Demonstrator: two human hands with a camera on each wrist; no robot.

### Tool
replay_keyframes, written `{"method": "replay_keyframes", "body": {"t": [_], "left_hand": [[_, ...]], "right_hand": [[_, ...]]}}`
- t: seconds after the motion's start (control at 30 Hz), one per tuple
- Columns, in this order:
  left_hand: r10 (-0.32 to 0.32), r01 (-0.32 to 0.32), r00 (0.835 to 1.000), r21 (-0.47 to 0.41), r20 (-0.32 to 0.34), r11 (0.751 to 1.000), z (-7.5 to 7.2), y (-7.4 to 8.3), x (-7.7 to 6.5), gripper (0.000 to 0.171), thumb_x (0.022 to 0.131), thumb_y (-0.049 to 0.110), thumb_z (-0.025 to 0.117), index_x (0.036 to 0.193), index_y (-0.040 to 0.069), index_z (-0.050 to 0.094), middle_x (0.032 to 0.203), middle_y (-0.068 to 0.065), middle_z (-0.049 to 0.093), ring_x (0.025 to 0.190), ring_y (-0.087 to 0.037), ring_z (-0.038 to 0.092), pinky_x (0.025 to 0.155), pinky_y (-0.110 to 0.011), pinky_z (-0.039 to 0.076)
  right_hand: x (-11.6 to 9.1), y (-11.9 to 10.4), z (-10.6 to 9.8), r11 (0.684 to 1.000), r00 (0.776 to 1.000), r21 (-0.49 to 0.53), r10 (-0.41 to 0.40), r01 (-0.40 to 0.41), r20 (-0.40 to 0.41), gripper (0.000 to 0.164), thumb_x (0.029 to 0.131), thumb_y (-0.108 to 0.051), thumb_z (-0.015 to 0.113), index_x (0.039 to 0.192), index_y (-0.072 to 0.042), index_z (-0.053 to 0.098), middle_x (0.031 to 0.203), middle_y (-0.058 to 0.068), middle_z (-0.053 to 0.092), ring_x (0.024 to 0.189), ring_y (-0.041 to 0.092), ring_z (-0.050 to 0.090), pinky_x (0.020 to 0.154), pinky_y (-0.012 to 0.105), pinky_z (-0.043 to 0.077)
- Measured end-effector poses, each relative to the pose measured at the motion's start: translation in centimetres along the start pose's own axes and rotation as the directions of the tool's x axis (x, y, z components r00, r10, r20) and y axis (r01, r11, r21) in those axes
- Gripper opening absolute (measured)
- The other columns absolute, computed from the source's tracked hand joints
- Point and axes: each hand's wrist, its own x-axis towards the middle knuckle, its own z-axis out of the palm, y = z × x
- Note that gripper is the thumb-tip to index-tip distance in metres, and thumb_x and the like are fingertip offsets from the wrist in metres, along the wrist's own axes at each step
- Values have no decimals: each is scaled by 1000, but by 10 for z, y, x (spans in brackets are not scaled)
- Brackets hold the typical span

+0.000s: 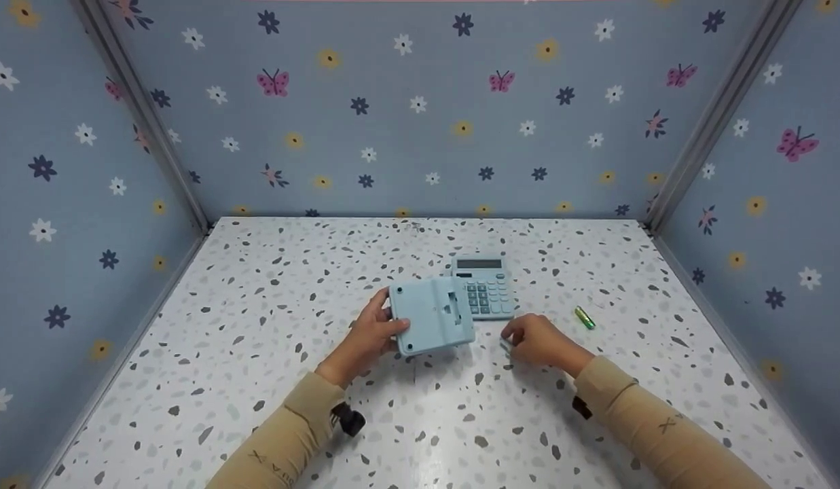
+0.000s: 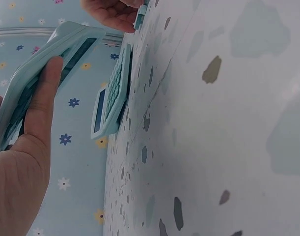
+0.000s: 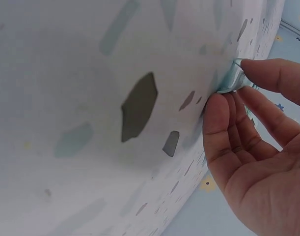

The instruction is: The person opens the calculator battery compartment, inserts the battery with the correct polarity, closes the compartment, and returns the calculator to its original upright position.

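My left hand (image 1: 369, 339) grips a light-blue calculator (image 1: 423, 319) by its left side, back side up, with the thumb on its back. An open battery slot (image 1: 453, 309) shows in that back. In the left wrist view, the fingers reach under the calculator (image 2: 29, 66) along its keys and display. Low over the table, my right hand (image 1: 538, 341) pinches a small light-blue plastic piece, like a battery cover (image 3: 232, 79), between thumb and fingertips. A second light-blue calculator (image 1: 491, 295) lies face up behind the first, which partly overlaps it in the head view.
A green battery (image 1: 585, 318) lies on the speckled white table (image 1: 277, 272), to the right of the calculators. Blue flowered panels (image 1: 420, 136) enclose the table at the back and both sides, with grey posts (image 1: 722, 112) at the corners.
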Motion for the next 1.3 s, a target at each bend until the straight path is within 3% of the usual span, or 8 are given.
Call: {"method": "replay_keyframes", "body": {"t": [0.4,0.87,1.3], "left_hand": [[2,-2,1000,11,-1,1000,-1,-2,1,79,106,7,63,172,19,21,165,-24,48,138,-33,62,104,-47,62],[9,-9,1000,9,12,1000,-1,-2,2,80,105,8,66,172,18,22,163,-24,50,131,-30,67,98,-43,64],[29,-29,999,-3,26,1000,-1,-1,2,77,105,5,62,171,15,22,161,-25,52,129,-29,68,98,-44,64]], "right_hand": [[-4,0,-6,1000,1000,13,2,-2,-28,40,89,-3,77,129,-4,76,109,11,71,90,22,65,71,33,58],[-13,6,-40,993,981,55,-94,105,-169,37,95,-5,77,131,3,74,103,13,71,90,23,62,75,34,54],[-20,15,-52,979,964,133,-120,154,-235,40,95,-5,77,133,6,71,102,14,71,91,24,65,75,33,54]]}}
